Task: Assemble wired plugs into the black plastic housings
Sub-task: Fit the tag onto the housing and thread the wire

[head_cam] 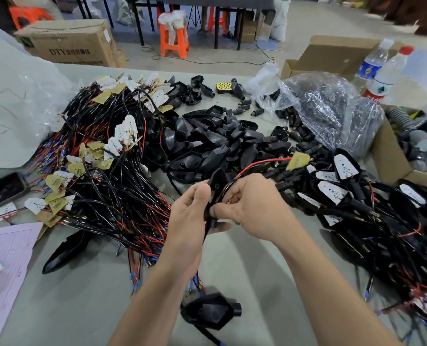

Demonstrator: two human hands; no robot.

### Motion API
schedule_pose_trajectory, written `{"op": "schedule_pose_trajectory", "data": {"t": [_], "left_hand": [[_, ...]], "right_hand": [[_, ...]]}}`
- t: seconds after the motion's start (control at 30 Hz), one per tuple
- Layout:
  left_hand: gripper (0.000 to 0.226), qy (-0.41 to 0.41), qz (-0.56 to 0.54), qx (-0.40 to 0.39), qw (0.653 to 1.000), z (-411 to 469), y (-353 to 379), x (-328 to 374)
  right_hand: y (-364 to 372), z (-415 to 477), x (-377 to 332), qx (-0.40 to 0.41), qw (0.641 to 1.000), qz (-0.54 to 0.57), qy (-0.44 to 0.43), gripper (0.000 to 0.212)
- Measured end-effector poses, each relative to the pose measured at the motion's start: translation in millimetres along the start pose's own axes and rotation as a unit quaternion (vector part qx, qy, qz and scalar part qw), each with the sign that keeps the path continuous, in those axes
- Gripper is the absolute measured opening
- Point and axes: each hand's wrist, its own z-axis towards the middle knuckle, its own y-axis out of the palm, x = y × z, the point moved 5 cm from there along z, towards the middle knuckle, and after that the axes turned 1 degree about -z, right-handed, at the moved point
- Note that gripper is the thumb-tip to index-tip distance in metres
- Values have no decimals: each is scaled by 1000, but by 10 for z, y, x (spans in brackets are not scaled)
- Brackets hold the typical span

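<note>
Far to the left of the grip lies a tangled heap of black and red wires ending in small white and tan circuit boards point(102, 156). None of these is housed, so I judge it the stock left to do.

Just left of the held part, the left hand point(190, 216) curls round a black pointed plastic housing point(217, 183), thumb pressed on its edge, and holds it upright above the grey table point(257, 265). Beyond the grip, farther from the person, sits a pile of empty black plastic shells point(215, 143), also waiting. Below the grip, nearer the person, a lone black housing with a cable point(208, 312) lies apart. Whether it is complete I cannot tell.

Just right of the housing, the right hand point(253, 206) pinches thumb against forefinger at the housing's lower end, on the stem or the wires there. A red wire point(260, 164) loops up from this hand to a tan pointed board point(297, 160), which hangs free and is not seated.

Farther right lies a heap of cabled housings with white boards seated in them point(357, 196), which look finished. The job seems well under way, with much remaining.
</note>
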Motion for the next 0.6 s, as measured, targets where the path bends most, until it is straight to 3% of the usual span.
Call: {"op": "schedule_pose_trajectory", "data": {"t": [0.13, 0.27, 0.3, 0.37, 0.47, 0.6], "left_hand": [[37, -106, -78, 119, 984, 70, 2, -106], [28, -157, -219, 104, 958, 171, 9, -106], [27, -149, -248, 100, 952, 188, -5, -88], [25, -131, -280, 98, 946, 223, -38, -68], [25, -111, -304, 93, 942, 254, -26, -46], [37, -105, -367, 66, 922, 285, -8, -11]], "right_hand": [[58, -108, -151, 70, 996, 41, -40, 31], [78, -249, -25, 199, 977, 79, -6, 38], [129, -286, 50, 189, 979, 70, 16, 36], [308, -341, 199, 83, 992, 77, 61, 27], [544, -418, 305, -62, 977, 186, 86, 24], [480, -431, 470, -45, 971, 218, 84, 23]]}}
